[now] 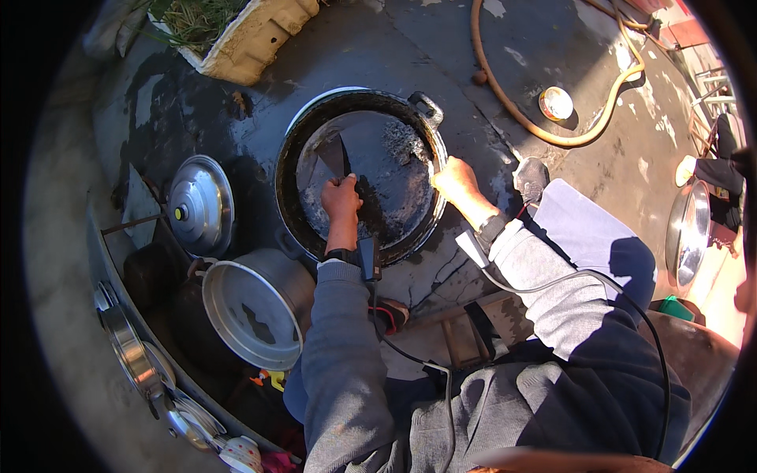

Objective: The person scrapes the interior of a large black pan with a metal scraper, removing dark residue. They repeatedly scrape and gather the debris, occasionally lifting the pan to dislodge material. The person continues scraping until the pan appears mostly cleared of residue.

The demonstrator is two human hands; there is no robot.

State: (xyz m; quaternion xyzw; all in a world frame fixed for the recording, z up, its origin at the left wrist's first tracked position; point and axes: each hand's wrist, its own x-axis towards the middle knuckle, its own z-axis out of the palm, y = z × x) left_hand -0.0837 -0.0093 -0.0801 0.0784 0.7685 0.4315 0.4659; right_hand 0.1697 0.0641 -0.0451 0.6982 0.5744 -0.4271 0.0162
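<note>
A large blackened metal pot [434,139] with loop handles stands on the floor in front of me. Inside, my left hand [341,201] grips a flat-bladed scraper [335,155], its dark blade over the pot's bottom. A grey, crumpled scouring pad or lump of residue [405,142] lies at the far right inside the pot; which one it is I cannot tell. Grey-white residue marks the bottom and lower wall. My right hand [458,180] is closed around the pot's right rim. Part of a pale, round rim shows behind the pot's far side.
Left are a domed metal lid [201,204] and a tilted aluminium pot [254,310]. Dishes and pans [133,355] line the left edge. A foam box [254,41] holds grass. A hose [502,106] curves around a tin [556,104]. Another person's hand [685,171] is near a metal basin [689,233].
</note>
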